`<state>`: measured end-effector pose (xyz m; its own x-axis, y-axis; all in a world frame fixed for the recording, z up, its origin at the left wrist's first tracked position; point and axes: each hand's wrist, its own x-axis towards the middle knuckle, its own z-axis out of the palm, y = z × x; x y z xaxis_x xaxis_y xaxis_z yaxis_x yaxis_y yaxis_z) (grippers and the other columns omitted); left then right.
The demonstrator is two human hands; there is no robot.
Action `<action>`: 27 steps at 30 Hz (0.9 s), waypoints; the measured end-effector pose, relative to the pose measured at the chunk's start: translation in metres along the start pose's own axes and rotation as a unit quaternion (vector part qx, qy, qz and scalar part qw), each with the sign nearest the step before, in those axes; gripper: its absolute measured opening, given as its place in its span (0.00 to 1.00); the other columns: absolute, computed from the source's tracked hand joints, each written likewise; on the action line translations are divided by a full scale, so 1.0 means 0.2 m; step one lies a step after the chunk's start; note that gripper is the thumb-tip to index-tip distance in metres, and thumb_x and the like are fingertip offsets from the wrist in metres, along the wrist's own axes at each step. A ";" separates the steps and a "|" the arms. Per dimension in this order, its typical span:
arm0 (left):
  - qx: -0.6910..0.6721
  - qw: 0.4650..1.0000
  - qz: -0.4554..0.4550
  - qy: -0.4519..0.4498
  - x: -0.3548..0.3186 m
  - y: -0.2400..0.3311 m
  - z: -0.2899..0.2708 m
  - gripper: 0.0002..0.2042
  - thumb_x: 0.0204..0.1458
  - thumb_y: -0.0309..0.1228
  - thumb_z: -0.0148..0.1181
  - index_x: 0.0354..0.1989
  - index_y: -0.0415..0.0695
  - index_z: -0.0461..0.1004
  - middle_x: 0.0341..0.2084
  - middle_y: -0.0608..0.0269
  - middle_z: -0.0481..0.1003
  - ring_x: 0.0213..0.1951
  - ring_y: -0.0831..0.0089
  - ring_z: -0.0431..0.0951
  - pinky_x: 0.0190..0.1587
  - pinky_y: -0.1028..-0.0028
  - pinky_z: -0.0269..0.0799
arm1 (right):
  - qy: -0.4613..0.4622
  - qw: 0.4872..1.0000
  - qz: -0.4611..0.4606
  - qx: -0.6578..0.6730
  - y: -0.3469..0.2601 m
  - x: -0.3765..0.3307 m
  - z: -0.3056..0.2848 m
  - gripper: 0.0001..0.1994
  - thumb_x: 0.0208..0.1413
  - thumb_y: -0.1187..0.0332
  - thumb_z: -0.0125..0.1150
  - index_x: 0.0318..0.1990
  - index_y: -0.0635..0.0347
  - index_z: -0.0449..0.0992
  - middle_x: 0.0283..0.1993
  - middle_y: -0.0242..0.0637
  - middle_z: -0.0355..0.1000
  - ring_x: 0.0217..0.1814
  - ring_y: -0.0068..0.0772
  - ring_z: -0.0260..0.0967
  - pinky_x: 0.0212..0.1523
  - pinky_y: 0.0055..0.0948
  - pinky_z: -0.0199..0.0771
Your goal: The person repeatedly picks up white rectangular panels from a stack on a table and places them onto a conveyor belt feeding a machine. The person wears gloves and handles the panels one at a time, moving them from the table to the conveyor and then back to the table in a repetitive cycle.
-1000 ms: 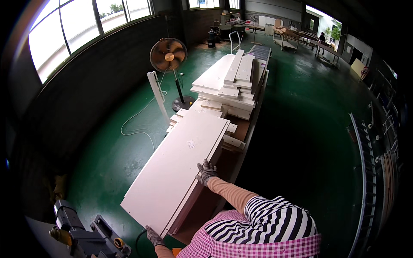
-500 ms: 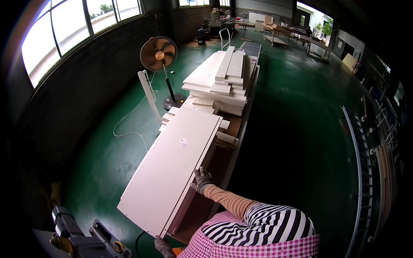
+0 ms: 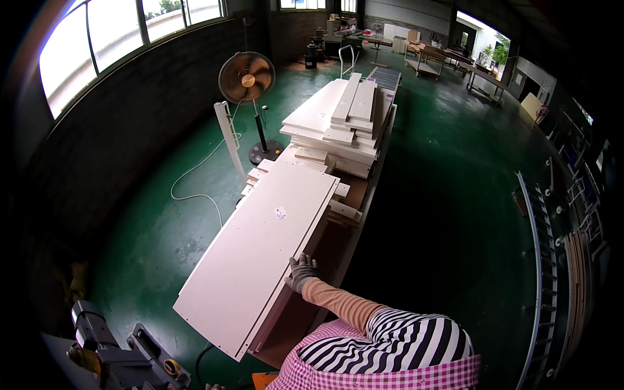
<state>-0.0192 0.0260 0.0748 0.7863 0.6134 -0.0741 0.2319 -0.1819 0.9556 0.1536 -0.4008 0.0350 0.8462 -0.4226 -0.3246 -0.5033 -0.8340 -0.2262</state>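
1. Head view: the panel point(image 3: 260, 253) lies on the near part of the table point(image 3: 333, 250), its left corner seeming to overhang; too hard a push leftward might tip it off
2. The right grip point(image 3: 301, 273) has its fingers spread over the panel's edge at the table's right side, pinching nothing visible; on a smooth surface it could slip
3. Only a sliver of the left grip point(image 3: 214, 387) shows, beyond the table's near end; I cannot tell its state, and with one side unsupported the panel may swing
4. The machine point(image 3: 120, 364) left of the table's near end could chip a corner if the panel swings that way
5. Strips point(image 3: 346, 210) jutting toward the table's right side might shift if bumped
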 end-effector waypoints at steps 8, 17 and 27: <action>0.110 0.968 0.155 0.164 0.25 -0.06 -0.29 0.17 0.53 0.32 0.54 0.49 0.36 0.69 0.41 0.49 0.73 0.40 0.61 0.74 0.44 0.66 0.70 | 0.008 0.996 -0.092 0.005 -0.04 -0.07 -0.02 0.34 0.49 0.47 0.52 0.64 0.50 0.56 0.70 0.47 0.42 0.73 0.47 0.35 0.68 0.48 0.31; 0.249 0.851 0.284 0.364 0.34 -0.48 -0.67 0.16 0.52 0.29 0.56 0.47 0.34 0.69 0.44 0.44 0.72 0.43 0.54 0.73 0.46 0.60 0.70 | -0.031 0.991 -0.132 -0.021 -0.06 -0.11 0.02 0.35 0.49 0.49 0.53 0.64 0.50 0.55 0.70 0.46 0.41 0.73 0.46 0.34 0.68 0.47 0.33; 0.312 0.815 0.270 0.407 0.21 -0.24 -0.62 0.20 0.53 0.32 0.55 0.52 0.36 0.65 0.47 0.42 0.69 0.47 0.51 0.70 0.50 0.58 0.67 | -0.037 0.990 -0.139 -0.011 -0.05 -0.12 0.00 0.36 0.48 0.50 0.56 0.64 0.49 0.54 0.71 0.45 0.40 0.73 0.46 0.34 0.68 0.47 0.34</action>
<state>-0.0684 0.1555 0.0616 0.2878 0.5749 0.7659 0.4236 -0.7937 0.4365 0.1374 -0.3828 0.0449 0.9362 -0.1494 -0.3182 -0.2480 -0.9223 -0.2965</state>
